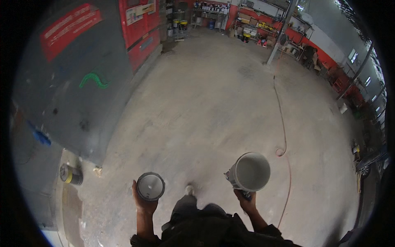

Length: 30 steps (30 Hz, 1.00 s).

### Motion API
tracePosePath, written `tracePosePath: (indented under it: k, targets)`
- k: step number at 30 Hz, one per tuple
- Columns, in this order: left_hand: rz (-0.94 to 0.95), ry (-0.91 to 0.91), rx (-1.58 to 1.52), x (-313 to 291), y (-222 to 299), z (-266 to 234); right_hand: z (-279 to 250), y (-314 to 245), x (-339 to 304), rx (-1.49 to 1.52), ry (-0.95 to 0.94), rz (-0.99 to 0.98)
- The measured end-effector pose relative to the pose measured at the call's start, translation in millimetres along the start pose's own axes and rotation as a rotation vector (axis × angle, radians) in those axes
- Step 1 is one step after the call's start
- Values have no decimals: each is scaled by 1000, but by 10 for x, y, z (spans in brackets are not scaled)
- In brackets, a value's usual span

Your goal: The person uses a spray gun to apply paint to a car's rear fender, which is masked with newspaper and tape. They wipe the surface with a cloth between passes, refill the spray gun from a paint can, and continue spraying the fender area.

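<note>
My left hand (145,203) is wrapped round the side of a small round tub (151,186) with a dark rim and a pale grey inside. To its right, my right hand (247,203) is raised and closed beneath a larger grey bucket-like container (252,172), whose open mouth tilts toward me. A dark, handle-like piece shows at my right fingers, and a small metallic part sticks out at the container's left side. How these parts join is hidden. The two containers are held apart, above the concrete floor.
A large grey panel (61,99) with red markings stands on the left, a can (71,174) by its foot. A thin red hose (282,119) runs along the concrete floor (197,103) on the right, past a metal post (280,35). Loaded shelves (210,10) line the far wall.
</note>
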<state>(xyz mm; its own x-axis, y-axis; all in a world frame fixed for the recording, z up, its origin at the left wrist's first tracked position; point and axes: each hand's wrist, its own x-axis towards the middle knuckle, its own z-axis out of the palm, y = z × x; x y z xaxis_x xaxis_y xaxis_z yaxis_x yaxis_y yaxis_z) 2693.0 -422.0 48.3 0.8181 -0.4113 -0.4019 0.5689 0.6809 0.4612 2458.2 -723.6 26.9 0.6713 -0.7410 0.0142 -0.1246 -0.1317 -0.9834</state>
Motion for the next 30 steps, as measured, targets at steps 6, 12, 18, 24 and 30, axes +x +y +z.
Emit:
tracePosePath:
  k: [6,12,18,24,30]
  targets:
    - [-216,-91,158,3004,-256,1639,33,-57,2450,-130,88,103]
    - [-218,-111,297,5580,-617,3035,131,358,5219,-145,153,89]
    - [-5,2,329,7598,-468,3778,541,-45,8286,-215,-12,2]
    - [80,116,257,9586,-483,4833,789,122,11118,-241,-52,-33]
    - [31,31,274,12450,-529,5861,1091,252,13770,-247,38,61]
